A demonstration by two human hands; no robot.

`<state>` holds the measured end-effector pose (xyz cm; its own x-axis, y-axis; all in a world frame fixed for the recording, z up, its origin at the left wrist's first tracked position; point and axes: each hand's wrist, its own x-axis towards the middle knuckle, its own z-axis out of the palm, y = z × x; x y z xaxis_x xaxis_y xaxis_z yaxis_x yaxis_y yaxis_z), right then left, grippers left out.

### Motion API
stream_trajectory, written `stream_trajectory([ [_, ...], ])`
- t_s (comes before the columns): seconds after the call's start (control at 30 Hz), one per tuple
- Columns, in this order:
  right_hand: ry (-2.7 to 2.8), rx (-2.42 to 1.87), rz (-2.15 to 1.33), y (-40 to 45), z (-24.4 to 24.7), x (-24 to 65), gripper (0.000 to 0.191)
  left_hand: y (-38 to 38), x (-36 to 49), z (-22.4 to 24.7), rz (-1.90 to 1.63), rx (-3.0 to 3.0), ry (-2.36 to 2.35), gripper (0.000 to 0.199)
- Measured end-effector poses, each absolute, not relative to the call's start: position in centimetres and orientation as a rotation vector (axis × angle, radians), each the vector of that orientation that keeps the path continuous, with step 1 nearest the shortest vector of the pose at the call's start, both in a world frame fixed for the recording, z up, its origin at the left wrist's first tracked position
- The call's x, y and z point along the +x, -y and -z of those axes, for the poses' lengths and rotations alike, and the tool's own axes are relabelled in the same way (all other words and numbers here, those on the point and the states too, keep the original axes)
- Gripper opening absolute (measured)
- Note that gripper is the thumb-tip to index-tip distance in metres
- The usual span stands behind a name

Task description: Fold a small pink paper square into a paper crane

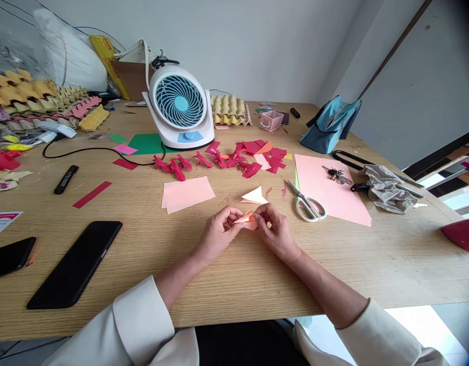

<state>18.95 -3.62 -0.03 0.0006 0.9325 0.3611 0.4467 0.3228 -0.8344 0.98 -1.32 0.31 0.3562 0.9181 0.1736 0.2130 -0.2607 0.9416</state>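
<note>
Nearby, a black flat device [76,267] lay on the wooden surface [242,287], toward the left. Centrally, the left hand [217,234] pinched one side of a folded pink paper [250,219] and the right hand [276,234] pinched the other, so the paper sat between the two. Just past it lay a pale folded piece [255,195], with white-handled scissors [302,197] to its right; farther back, red paper shapes [219,159] lay before a white fan [181,104].

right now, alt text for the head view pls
A person's left hand and right hand hold a folded pinkish paper over a wooden table. Scissors lie to the right, with red paper pieces and a fan beyond.
</note>
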Motion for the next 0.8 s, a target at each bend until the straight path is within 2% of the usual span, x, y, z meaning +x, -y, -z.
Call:
stream_trajectory([
  [0.6,1.620,-1.276,-0.699,3.67,-0.08,18.95,0.009,1.09,0.86,-0.12,-0.946,1.871,-0.987,0.022],
  [0.8,1.690,-1.254,-0.732,3.67,-0.04,18.97,0.010,0.81,0.69,0.26,-0.965,1.897,-0.973,0.034],
])
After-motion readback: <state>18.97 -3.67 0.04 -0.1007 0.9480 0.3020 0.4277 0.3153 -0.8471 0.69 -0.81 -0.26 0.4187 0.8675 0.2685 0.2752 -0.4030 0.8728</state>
